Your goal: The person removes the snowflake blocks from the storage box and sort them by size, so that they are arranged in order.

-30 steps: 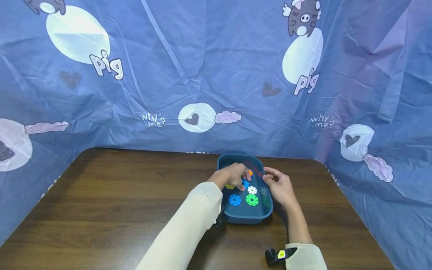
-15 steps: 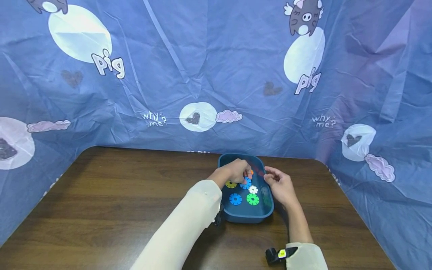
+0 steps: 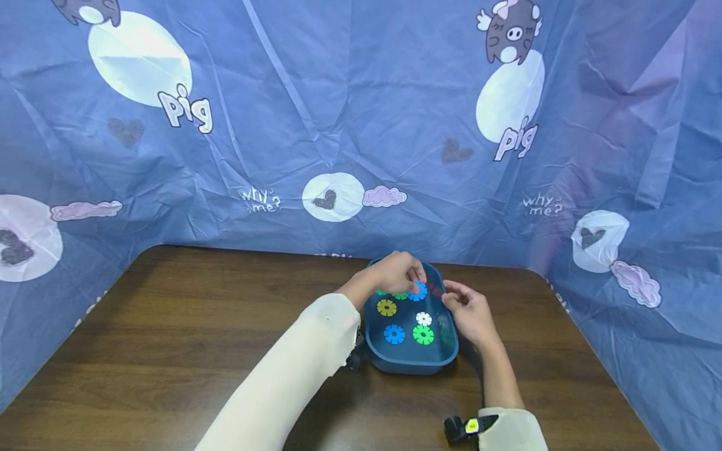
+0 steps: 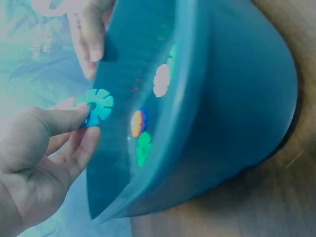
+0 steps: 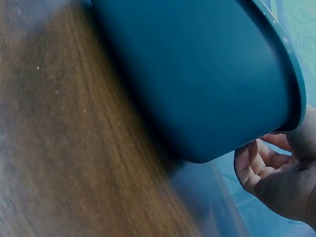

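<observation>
My left hand (image 3: 395, 270) pinches a blue flower-shaped plastic disc (image 4: 102, 104) between thumb and fingers, above the far part of a dark teal bin (image 3: 410, 364). In the left wrist view the notched disc is apart from the discs in the bin. My right hand (image 3: 469, 316) holds the bin's right rim, thumb over the inner side and curled fingers outside. On the bin floor lie a yellow disc (image 3: 387, 307), a small white disc (image 3: 423, 319), a light green disc (image 3: 423, 334) and another blue disc (image 3: 394, 334). My left hand partly covers a green disc (image 3: 400, 295).
The bin stands on a brown wooden table (image 3: 225, 338), near its far edge. A blue printed cloth (image 3: 338, 125) hangs behind and at the sides. A black wrist camera (image 3: 455, 430) sits by the right sleeve.
My left hand has taken hold of the blue disc from the middle of the bin and moved it toward the far end. The yellow disc is uncovered. My right hand stays at the rim.
</observation>
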Demonstrator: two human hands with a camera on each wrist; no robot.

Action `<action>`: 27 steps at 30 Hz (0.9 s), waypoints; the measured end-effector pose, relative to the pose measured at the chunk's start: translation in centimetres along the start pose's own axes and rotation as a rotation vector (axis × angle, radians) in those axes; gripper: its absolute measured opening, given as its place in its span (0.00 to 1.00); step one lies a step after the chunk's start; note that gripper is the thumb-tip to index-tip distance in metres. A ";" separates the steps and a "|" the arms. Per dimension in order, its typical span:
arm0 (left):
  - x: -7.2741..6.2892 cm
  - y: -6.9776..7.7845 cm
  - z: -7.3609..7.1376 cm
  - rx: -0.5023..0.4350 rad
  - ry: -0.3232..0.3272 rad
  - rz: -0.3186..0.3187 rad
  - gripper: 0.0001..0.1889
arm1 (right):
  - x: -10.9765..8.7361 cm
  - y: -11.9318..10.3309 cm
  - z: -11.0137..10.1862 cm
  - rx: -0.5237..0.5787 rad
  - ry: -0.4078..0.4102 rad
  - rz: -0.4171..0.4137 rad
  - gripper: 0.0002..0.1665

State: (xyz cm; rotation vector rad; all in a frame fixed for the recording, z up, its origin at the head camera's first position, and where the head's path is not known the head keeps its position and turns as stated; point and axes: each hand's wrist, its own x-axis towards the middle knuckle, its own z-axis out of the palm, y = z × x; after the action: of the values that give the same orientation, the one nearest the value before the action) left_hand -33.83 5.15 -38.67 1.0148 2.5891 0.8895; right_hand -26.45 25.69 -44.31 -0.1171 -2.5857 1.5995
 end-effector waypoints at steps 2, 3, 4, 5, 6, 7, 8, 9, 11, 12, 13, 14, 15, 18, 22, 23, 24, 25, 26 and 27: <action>-0.3 0.1 -0.6 -0.007 0.018 0.004 0.07 | 0.0 0.0 0.0 0.001 0.000 0.000 0.22; -0.4 0.0 -0.9 -0.008 0.026 0.002 0.07 | 0.0 0.0 0.0 0.001 -0.001 0.004 0.22; -0.6 0.0 -1.2 -0.012 0.033 -0.002 0.07 | 0.0 0.0 0.0 -0.001 -0.001 0.008 0.23; -0.8 0.0 -1.4 -0.017 0.039 -0.002 0.07 | 0.0 -0.1 0.0 -0.003 -0.001 0.016 0.23; -1.0 -0.1 -1.7 -0.019 0.044 -0.003 0.07 | 0.0 -0.1 0.0 -0.004 -0.003 0.025 0.23; -1.1 -0.2 -1.9 -0.017 0.051 0.000 0.06 | 0.0 -0.1 0.0 -0.007 -0.004 0.033 0.23; -1.3 -0.3 -2.2 -0.017 0.058 0.003 0.07 | 0.0 -0.2 0.0 -0.006 -0.005 0.038 0.23; -1.4 -0.4 -2.4 -0.018 0.066 0.006 0.07 | 0.0 -0.2 0.1 -0.008 -0.005 0.042 0.23; -1.8 -0.8 -3.0 -0.019 0.087 0.017 0.07 | 0.0 -0.2 0.1 -0.004 -0.005 0.047 0.23; -1.9 -1.0 -3.2 -0.019 0.098 0.019 0.07 | -0.1 -0.2 0.1 -0.003 -0.006 0.044 0.23; -2.1 -1.3 -3.5 -0.023 0.112 0.022 0.07 | -0.1 -0.2 0.1 -0.002 -0.006 0.040 0.23; -2.3 -1.5 -3.8 -0.030 0.126 0.021 0.07 | -0.1 -0.2 0.2 -0.002 -0.006 0.037 0.23; -2.6 -1.8 -4.0 -0.040 0.139 0.015 0.07 | -0.1 -0.2 0.2 -0.002 -0.006 0.033 0.23; -3.4 -2.8 -4.8 -0.075 0.185 0.001 0.07 | -0.2 -0.2 0.3 0.000 -0.007 0.022 0.23; -4.9 -4.2 -5.8 -0.129 0.241 -0.030 0.08 | -0.2 -0.2 0.3 -0.002 -0.005 0.016 0.23; -5.3 -4.6 -6.0 -0.142 0.249 -0.042 0.08 | -0.2 -0.2 0.3 -0.004 -0.004 0.012 0.23; -5.6 -5.1 -6.2 -0.150 0.257 -0.053 0.08 | -0.2 -0.2 0.3 -0.009 -0.004 0.013 0.23; -5.9 -5.5 -6.4 -0.163 0.264 -0.068 0.08 | -0.2 -0.1 0.3 -0.012 -0.004 0.013 0.23; -6.2 -5.9 -6.6 -0.175 0.270 -0.080 0.08 | -0.2 -0.1 0.2 -0.014 -0.004 0.013 0.23; -6.5 -6.4 -6.7 -0.184 0.276 -0.093 0.08 | -0.2 -0.1 0.2 -0.014 -0.005 0.012 0.23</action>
State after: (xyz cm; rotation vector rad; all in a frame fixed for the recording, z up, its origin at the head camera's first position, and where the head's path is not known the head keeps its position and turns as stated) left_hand -35.21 -5.98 -37.31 0.7616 2.6820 1.2954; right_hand -26.24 25.43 -44.31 -0.1301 -2.6052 1.5870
